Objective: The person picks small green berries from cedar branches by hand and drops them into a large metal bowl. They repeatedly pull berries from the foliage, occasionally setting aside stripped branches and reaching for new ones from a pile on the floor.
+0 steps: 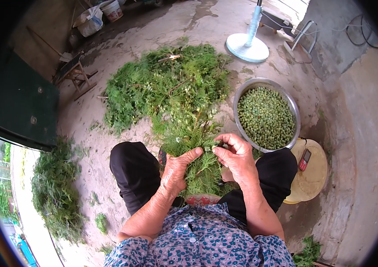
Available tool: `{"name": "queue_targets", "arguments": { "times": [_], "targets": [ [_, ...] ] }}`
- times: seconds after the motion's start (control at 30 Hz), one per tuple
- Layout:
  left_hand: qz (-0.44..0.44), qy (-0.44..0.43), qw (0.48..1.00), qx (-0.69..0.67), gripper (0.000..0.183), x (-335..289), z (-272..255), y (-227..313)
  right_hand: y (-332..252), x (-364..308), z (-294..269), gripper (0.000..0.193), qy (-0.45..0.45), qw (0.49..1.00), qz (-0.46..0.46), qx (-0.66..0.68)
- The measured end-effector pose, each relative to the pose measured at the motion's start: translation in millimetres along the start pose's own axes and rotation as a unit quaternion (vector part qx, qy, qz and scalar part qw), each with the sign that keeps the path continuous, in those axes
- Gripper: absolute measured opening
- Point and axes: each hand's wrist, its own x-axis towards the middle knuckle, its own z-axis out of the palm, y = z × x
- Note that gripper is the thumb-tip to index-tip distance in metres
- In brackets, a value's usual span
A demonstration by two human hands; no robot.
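Observation:
Between my knees is a feathery green conifer branch (198, 167) with pale small cones among its leaves. My left hand (176, 170) is closed around the branch, its thumb lying across the foliage. Beside it, my right hand (237, 156) has thumb and forefinger pinched together at the branch's right edge; the bit between the fingertips is too small to name. Right of my right hand stands a round metal basin (296, 116), holding many small green cones (267, 118). Beyond my hands a large heap of cut conifer branches (157, 84) spreads over the floor.
A yellowish round stool or lid (311, 182) carries a red mobile phone (304, 160) at my right. A stand with a round pale base (247, 47) rises beyond the basin. More cut greenery (55, 191) lies left, near a dark green door (19, 102). A small wooden stool (75, 73) stands far left.

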Motion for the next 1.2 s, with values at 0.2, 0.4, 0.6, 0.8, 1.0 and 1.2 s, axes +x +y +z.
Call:
{"name": "queue_targets", "arguments": {
  "times": [0.2,0.4,0.6,0.8,1.0,1.2],
  "targets": [
    [-0.013,0.006,0.999,0.03,0.029,0,-3,-1,13,-1,-3,0.016,-0.001,0.996,-0.044,-0.075],
    [-0.007,0.046,0.998,0.029,0.025,-1,-2,0,3,4,-16,0.013,0.027,0.96,0.014,0.279],
    [0.028,0.045,0.998,0.032,0.026,3,-5,-9,-13,-12,-6,0.015,-0.037,0.975,0.043,0.214],
    [0.019,0.019,1.0,0.015,0.025,-5,2,-7,11,-4,11,0.02,0.015,0.957,-0.191,-0.216],
    [-0.064,0.057,0.996,0.016,0.021,-6,-5,1,9,-5,-6,0.006,-0.01,0.975,-0.004,0.223],
    [-0.082,0.048,0.995,0.028,0.02,-7,-8,6,15,-8,-7,0.018,-0.002,0.968,0.132,0.211]
  ]
}}
